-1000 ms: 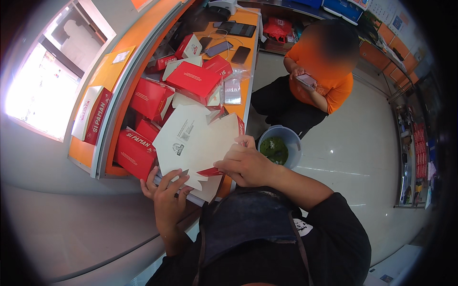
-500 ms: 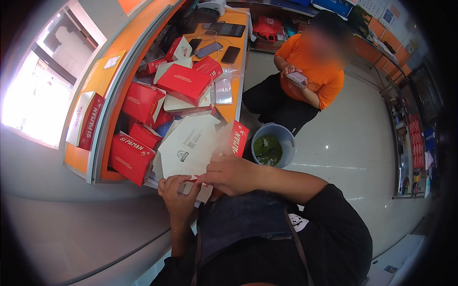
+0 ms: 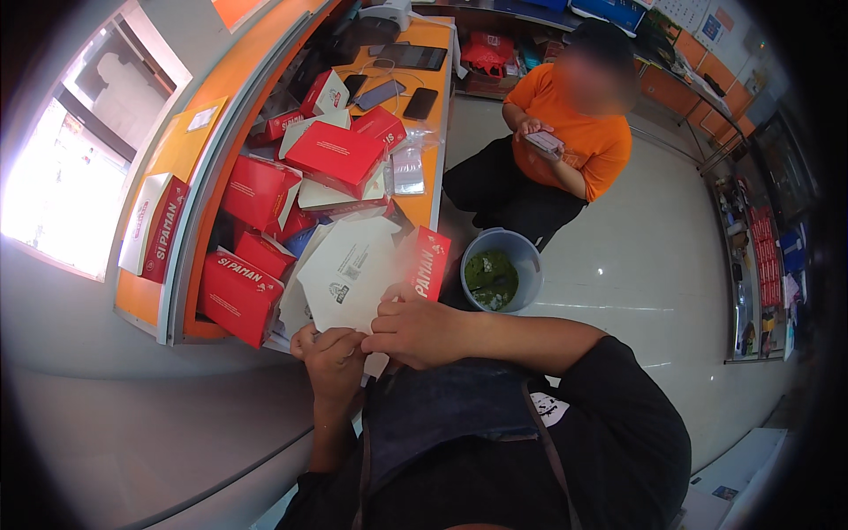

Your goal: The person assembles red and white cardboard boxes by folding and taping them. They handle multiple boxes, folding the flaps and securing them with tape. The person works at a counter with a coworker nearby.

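A partly folded cardboard box (image 3: 344, 265), pale inside with a red printed side panel (image 3: 430, 265), lies at the near end of the counter. My left hand (image 3: 334, 358) pinches its near edge, fingers curled over the card. Right beside it, my right hand (image 3: 417, 331) grips the same edge, the two sets of fingertips almost meeting. The part of the edge between them is mostly covered by my fingers. Beyond and left of this card, folded red boxes (image 3: 334, 157) are heaped up, with one red box (image 3: 234, 299) close to my left hand.
Phones (image 3: 420, 103), a tablet (image 3: 413, 56) and clear plastic packets (image 3: 408, 172) lie farther along the orange counter (image 3: 427, 199). A seated person in an orange shirt (image 3: 579, 132) holds a small pack. A bucket (image 3: 528, 281) with green contents stands on the floor to the right.
My left fingers have curled in closer to my right ones on the card's edge. The small red fold that showed between them is now hidden. The view has shifted slightly.
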### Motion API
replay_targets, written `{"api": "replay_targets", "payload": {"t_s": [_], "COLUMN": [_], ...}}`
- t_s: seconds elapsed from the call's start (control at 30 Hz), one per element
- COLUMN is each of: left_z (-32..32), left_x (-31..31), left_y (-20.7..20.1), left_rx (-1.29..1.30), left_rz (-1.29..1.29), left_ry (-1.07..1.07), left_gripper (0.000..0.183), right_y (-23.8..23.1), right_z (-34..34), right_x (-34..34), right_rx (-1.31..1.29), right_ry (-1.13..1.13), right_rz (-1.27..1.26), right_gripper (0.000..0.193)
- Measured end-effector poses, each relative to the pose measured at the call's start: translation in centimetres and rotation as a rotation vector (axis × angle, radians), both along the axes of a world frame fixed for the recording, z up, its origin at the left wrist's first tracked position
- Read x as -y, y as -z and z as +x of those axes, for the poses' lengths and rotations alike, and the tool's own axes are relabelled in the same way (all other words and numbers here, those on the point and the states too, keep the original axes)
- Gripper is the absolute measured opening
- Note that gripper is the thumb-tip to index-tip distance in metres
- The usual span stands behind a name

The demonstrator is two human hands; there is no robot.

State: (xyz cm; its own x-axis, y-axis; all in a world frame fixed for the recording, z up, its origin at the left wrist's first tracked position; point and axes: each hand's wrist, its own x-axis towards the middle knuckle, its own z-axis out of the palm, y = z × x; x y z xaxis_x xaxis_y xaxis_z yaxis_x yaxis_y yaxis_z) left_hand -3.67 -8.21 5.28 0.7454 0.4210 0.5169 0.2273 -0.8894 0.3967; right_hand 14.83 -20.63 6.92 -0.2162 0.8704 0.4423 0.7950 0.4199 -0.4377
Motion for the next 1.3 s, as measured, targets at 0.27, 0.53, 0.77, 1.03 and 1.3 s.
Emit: {"api": "replay_targets", "payload": {"t_s": [0.27, 0.53, 0.77, 1.03, 1.3], "left_z": [0.0, 0.4, 0.5, -0.1, -2.1], "left_x": [0.0, 0.6, 0.7, 0.5, -1.1], "left_y": [0.8, 1.8, 1.0, 2.8, 2.5], "left_rx": [0.101, 0.673, 0.513, 0.376, 0.344], "left_rz": [-0.140, -0.854, -1.615, -1.635, -1.677], "left_ry": [0.013, 0.011, 0.226, -0.186, 0.119], "left_gripper": [0.035, 0.101, 0.091, 0.060, 0.057], "right_y": [-1.0, -1.8, -2.0, -3.1, 1.8], "right_z": [0.8, 0.9, -1.2, 0.4, 6.5], "right_x": [0.0, 0.3, 0.0, 1.3, 2.0], "right_rx": [-0.034, -0.084, -0.143, -0.390, -1.841], "right_ry": [0.090, 0.109, -0.200, 0.029, 0.229], "right_rz": [-0.020, -0.009, -0.152, 0.079, -0.391], "right_gripper": [0.023, 0.028, 0.031, 0.044, 0.050]}}
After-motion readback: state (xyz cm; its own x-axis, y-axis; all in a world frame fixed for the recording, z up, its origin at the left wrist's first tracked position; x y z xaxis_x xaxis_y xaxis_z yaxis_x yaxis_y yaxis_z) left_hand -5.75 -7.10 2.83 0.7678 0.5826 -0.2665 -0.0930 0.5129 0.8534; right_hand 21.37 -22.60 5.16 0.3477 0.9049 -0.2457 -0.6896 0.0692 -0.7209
